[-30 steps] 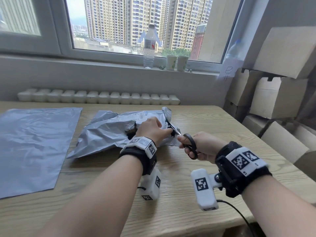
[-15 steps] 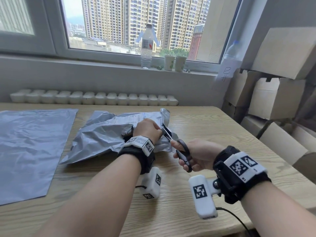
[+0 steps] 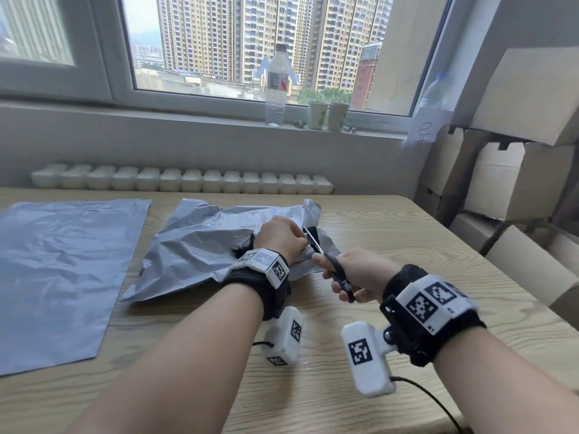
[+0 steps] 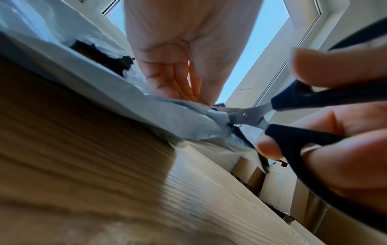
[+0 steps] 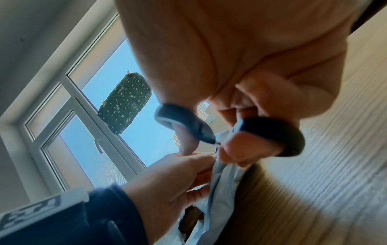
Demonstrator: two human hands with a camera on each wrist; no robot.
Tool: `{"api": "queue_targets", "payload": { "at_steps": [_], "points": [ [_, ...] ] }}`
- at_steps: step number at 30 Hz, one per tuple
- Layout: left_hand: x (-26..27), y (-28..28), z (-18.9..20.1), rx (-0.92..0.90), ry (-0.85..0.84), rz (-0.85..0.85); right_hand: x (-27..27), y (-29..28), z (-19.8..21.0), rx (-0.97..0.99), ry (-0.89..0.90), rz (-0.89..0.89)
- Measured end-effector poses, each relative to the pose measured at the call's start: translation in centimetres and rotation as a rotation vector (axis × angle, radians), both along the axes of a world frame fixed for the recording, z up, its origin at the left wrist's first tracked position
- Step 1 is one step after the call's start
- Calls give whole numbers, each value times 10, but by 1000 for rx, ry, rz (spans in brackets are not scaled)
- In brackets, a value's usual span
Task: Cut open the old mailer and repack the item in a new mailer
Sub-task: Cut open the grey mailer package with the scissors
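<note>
Left hand (image 3: 279,235) pinching the crumpled old mailer (image 3: 200,249), right hand (image 3: 360,274) clamped on scissors (image 3: 332,264) at its edge, on the counter (image 3: 391,233).

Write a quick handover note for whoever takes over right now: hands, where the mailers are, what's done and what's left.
Left hand: pinches the old mailer beside the cut.
Right hand: grips the scissors, blades in the mailer's right end.
Old mailer lies crumpled mid-table, already torn, with something dark showing through a hole.
New mailer lies flat at the left, untouched.
Done: cut begun.
Left: finish the cut, pull the item out, slip it into the new mailer, probably seal it.
</note>
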State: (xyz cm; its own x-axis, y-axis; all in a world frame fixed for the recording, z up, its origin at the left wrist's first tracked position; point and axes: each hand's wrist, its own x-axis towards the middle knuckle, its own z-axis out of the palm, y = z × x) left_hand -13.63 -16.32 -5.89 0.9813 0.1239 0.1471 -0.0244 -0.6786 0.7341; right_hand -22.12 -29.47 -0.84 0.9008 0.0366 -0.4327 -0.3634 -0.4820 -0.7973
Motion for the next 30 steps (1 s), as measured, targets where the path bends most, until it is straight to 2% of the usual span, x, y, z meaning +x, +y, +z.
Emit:
{"api": "queue_targets", "payload": {
  "at_steps": [4,13,19,30],
  "points": [
    [0,0,-1,-11,0,14,1,-5,-3,-165,-50,47],
    [0,-2,-4,-14,-2,29,-3,-11,-8,46,-57,-35],
    [-2,0,1,-21,-15,13,-6,-13,-6,27,86,47],
    [-5,6,7,-53,-20,15,-1,-1,1,57,62,22]
  ]
}}
